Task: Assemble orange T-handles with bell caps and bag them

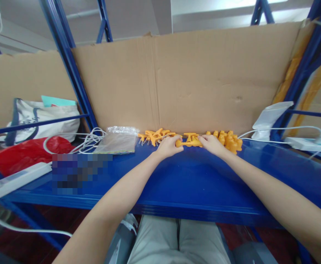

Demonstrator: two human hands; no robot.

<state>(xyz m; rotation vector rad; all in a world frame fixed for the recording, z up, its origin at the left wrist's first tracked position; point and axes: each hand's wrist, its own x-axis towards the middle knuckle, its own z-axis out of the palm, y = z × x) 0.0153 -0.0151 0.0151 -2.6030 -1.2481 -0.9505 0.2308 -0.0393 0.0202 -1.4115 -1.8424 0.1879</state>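
1. Because it stands upright along the back of the blue shelf (193,183), the cardboard sheet (193,80) likely serves as a backstop.
2. Orange parts rest against it in a left heap (155,136) and a right heap (229,141), one near each hand.
3. Between them, the left hand (169,146) and right hand (211,143) are each closed on one end of a single orange piece (190,141), steadying it low over the shelf.

orange piece (189,142): ends covered by left hand (168,146) and right hand (211,143); shape too small to tell
pixelated patch (78,173): 8 o'clock of hands, blurred out, unreadable
power strip (306,143): 3 o'clock, cut by right edge
white bag (53,110): 10 o'clock, partly behind blue rail (39,124)
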